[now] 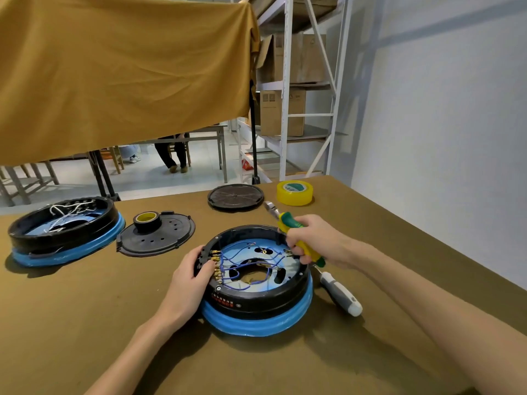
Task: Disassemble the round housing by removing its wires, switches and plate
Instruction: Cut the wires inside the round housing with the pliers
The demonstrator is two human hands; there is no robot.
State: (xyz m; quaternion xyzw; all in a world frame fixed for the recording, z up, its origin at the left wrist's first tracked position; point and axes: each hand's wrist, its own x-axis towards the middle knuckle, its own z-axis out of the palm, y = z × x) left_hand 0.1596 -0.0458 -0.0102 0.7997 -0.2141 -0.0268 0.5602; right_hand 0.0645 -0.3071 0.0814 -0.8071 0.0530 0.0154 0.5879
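Note:
A round black housing (253, 302) with a blue base ring sits in the middle of the table. Inside it lie blue wires (242, 265) on a blue plate (288, 266), with a row of brass terminals (216, 265) along the left wall. My left hand (191, 283) grips the housing's left rim, fingers curled over it by the terminals. My right hand (315, 242) holds pliers (288, 228) with green and yellow handles above the housing's right rim; their metal jaws point away, up and to the left.
A grey-handled screwdriver (340, 295) lies right of the housing. A second housing (64, 232) with white wires stands far left. A black cover (159, 236) carries a tape roll (147, 219). Another black disc (235, 196) and yellow tape (294, 193) lie behind.

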